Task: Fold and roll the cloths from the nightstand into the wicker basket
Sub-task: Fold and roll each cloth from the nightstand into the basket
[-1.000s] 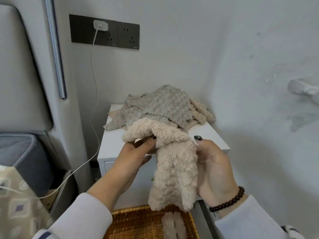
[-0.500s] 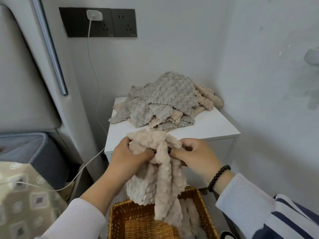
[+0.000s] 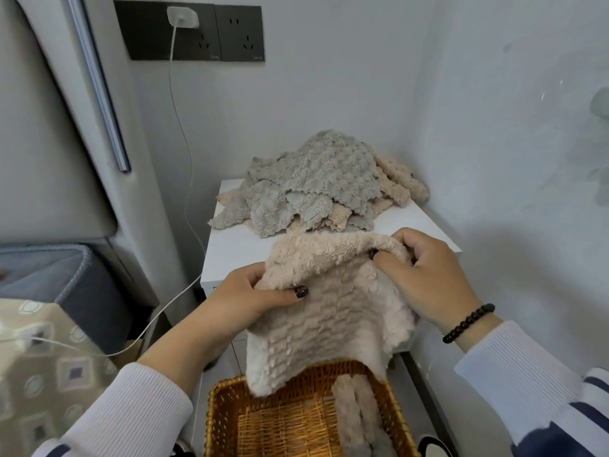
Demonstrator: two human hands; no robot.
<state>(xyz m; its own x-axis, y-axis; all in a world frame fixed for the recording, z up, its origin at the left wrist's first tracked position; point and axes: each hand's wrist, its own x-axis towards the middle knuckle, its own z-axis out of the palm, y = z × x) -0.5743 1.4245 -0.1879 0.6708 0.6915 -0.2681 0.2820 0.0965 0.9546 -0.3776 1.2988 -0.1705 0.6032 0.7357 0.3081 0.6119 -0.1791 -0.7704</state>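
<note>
Right now both hands hold one fluffy beige fleece cloth [image 3: 329, 308] by its top edge: the left hand [image 3: 250, 301] pinches the left corner with the thumb over the front, and the right hand [image 3: 425, 275] curls its fingers round the opposite corner. Between them the cloth hangs spread and a little slack, its lower edge dipping into the brown wicker basket [image 3: 296, 420] below, where a few rolled beige cloths [image 3: 356, 407] already lie along the right side. Behind the hands, the white nightstand counter [image 3: 237, 252] carries a loose heap of grey and beige fleece cloths [image 3: 313, 189] that is yet to be done.

The likeliest slip, as I judge it, is a crooked fold: with the cloth in the air and the left corner lower than the right, the edges may not meet, and the roll would come out lopsided and spring open in the basket. The thick pile could also slide out of a light pinch and drop in unfolded. A white charging cable [image 3: 184, 153] hangs near the left arm and could snag a sleeve
</note>
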